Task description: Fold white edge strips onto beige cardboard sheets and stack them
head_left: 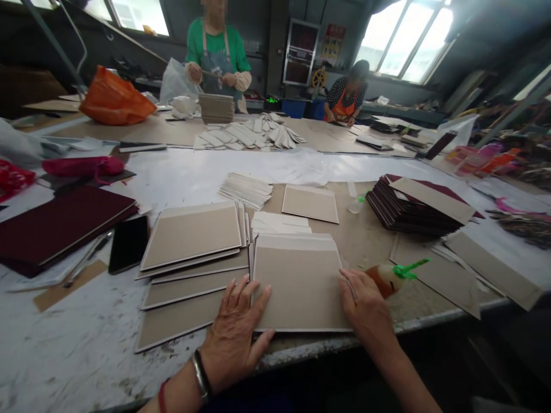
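A beige cardboard panel [301, 281] with a white strip along its far edge lies at the table's near edge. My left hand [235, 330] rests flat on its left side, fingers spread and open. My right hand [365, 304] presses on the panel's right edge, fingers stretched out, holding nothing. A glue bottle [394, 275] with a green nozzle lies just right of my right hand. A fanned row of similar panels [191, 258] lies to the left of the one under my hands.
A black phone [128, 244] and dark red boards [60, 223] lie at left, a stack of dark red covers [413, 206] at right, white strips [246, 189] behind. An orange bag [112, 97] sits far left. Two people [217, 54] work across the table [86, 344].
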Demonstrator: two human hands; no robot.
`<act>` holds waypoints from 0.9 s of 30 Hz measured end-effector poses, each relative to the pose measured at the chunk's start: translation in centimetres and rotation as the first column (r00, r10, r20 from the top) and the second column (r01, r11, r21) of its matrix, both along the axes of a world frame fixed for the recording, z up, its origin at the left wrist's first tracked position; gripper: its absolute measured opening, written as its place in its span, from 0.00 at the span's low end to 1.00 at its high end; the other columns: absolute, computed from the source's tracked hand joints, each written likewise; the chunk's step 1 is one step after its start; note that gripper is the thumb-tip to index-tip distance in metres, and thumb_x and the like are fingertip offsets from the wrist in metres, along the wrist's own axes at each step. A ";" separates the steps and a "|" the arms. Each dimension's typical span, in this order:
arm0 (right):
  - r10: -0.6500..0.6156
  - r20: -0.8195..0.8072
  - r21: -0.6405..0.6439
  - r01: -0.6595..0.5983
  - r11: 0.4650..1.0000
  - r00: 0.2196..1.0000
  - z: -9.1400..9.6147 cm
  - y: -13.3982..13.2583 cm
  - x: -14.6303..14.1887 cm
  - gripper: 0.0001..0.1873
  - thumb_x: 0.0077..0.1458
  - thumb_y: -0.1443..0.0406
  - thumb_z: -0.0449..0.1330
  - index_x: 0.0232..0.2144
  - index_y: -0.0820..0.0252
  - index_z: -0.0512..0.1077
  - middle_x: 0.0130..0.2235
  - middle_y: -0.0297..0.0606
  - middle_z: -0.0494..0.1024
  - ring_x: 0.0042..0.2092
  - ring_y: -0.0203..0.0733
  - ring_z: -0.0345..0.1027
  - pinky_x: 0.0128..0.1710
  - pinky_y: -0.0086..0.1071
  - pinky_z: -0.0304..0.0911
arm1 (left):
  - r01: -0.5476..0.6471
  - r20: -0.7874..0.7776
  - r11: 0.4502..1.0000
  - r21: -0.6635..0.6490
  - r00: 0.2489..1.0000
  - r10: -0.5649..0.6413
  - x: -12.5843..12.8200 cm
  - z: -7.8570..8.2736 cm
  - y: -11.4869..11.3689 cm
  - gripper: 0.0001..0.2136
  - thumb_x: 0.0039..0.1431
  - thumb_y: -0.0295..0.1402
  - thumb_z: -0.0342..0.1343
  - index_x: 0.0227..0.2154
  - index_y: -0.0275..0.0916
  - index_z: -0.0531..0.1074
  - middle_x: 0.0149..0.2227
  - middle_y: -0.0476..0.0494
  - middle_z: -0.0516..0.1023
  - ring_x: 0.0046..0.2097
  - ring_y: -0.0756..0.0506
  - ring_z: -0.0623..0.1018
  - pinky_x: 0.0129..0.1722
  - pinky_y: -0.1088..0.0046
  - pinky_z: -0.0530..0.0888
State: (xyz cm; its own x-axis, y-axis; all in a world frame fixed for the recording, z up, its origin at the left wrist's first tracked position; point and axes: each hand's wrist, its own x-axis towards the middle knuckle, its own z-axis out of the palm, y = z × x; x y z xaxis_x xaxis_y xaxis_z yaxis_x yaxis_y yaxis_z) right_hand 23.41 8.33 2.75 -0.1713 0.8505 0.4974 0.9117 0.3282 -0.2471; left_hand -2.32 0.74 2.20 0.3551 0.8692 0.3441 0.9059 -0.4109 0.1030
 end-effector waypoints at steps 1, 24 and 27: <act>0.002 0.012 -0.009 -0.002 1.000 1.000 0.1 0.1 -0.4 0.19 0.58 0.60 0.44 0.42 0.65 0.68 0.41 0.47 0.72 0.45 0.45 0.63 0.47 0.40 0.60 | 0.017 -0.007 1.000 -0.004 1.000 -0.017 0.0 0.0 0.1 0.27 0.54 0.39 0.48 0.57 0.37 0.52 0.56 0.37 0.58 0.60 0.36 0.50 0.57 0.52 0.54; 0.218 0.169 -0.356 -0.147 0.923 0.961 0.1 -0.2 -7.1 0.35 0.51 0.47 0.48 0.58 0.52 0.52 0.62 0.48 0.46 0.62 0.55 0.33 0.57 0.53 0.32 | 0.119 0.035 0.991 -0.069 0.993 -0.116 0.1 -1.0 0.7 0.26 0.52 0.35 0.49 0.56 0.47 0.53 0.61 0.40 0.50 0.60 0.36 0.53 0.58 0.48 0.42; 0.215 0.128 -0.334 -0.162 0.928 0.968 0.1 -0.3 -7.3 0.35 0.50 0.47 0.49 0.57 0.53 0.53 0.61 0.49 0.47 0.62 0.56 0.34 0.57 0.54 0.33 | 0.127 0.076 0.991 -0.048 0.989 -0.123 0.1 -1.2 1.0 0.26 0.51 0.35 0.49 0.55 0.47 0.56 0.60 0.40 0.51 0.59 0.36 0.54 0.57 0.48 0.43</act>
State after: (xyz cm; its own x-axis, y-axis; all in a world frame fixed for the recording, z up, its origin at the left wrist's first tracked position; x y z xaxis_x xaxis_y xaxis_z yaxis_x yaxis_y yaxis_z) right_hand 16.14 8.02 2.83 -0.3984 0.9035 0.1580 0.8767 0.4257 -0.2239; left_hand -2.18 1.74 0.98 0.4377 0.8372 0.3277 0.8370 -0.5126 0.1917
